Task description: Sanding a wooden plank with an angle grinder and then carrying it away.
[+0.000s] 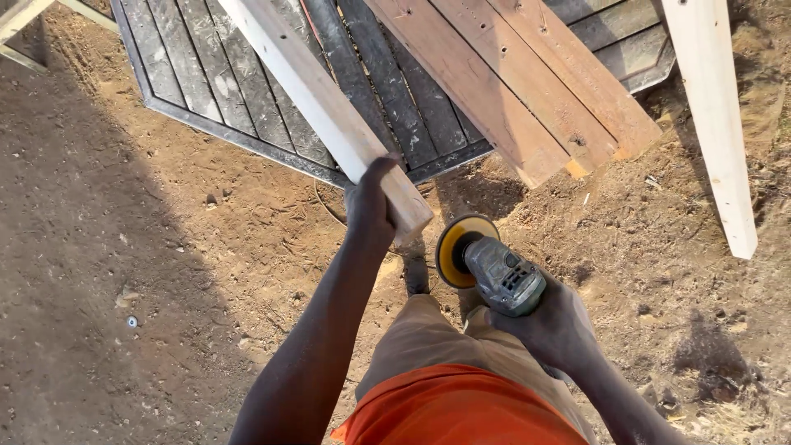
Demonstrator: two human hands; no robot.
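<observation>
Underfoot, bare brown dirt (140, 272) spreads across the whole yard, and the biggest thing lying on it is a dark slatted panel (206, 74) at the top of the view, with reddish-brown boards (503, 82) stacked slantwise over its right part. Off to the right, well apart from both hands, a pale plank (715, 124) leans or lies almost upright in the view. Nearer the person, a long pale timber beam (321, 99) runs on a diagonal from the upper left down toward the middle, its long axis pointing at the body, its near end held up off the ground. That end sits in the left hand (371, 206), which is closed around its left edge, arm stretched forward. Just beside it, to the right and a little lower, the right hand (556, 325) is clenched on the grey body of an angle grinder (503, 272); the tool's yellow sanding disc (458, 247) faces up and to the left, near the beam's cut end but apart from it, with a narrow gap showing between them. No containers are in sight.
</observation>
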